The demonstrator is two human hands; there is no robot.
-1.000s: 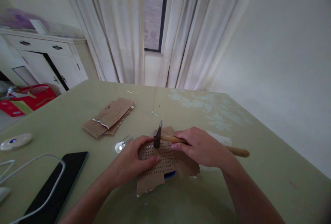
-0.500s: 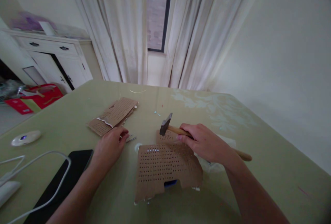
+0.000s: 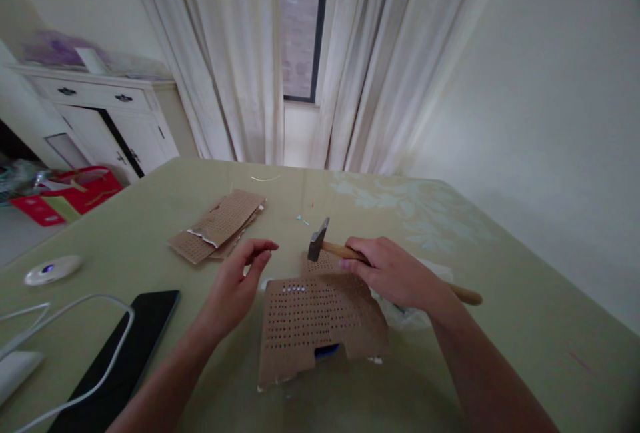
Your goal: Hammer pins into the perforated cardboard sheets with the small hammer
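My right hand [image 3: 393, 271] grips the wooden handle of a hammer [image 3: 345, 251], its metal head raised above the back of a perforated brown cardboard sheet [image 3: 320, 309]. Several small whitish round heads [image 3: 293, 289] form a short row near that sheet's upper left. My left hand [image 3: 240, 279] hovers just left of the sheet, thumb and forefinger brought together in a pinch; whatever lies between them is too small to make out. Behind the sheet shows a smaller punched cardboard piece [image 3: 320, 263]. Something blue [image 3: 327, 351] peeks through a notch in its front edge.
Torn perforated cardboard pieces [image 3: 220, 223] lie stacked at the back left. A black flat device [image 3: 120, 353], a white cable [image 3: 131, 316] and a white oval device [image 3: 53, 269] occupy the left side. Clear plastic wrap [image 3: 420, 316] sits under my right forearm.
My left hand has moved right, toward the cardboard sheet, from beside thin metal pieces that no longer show. The right hand and hammer have barely shifted.
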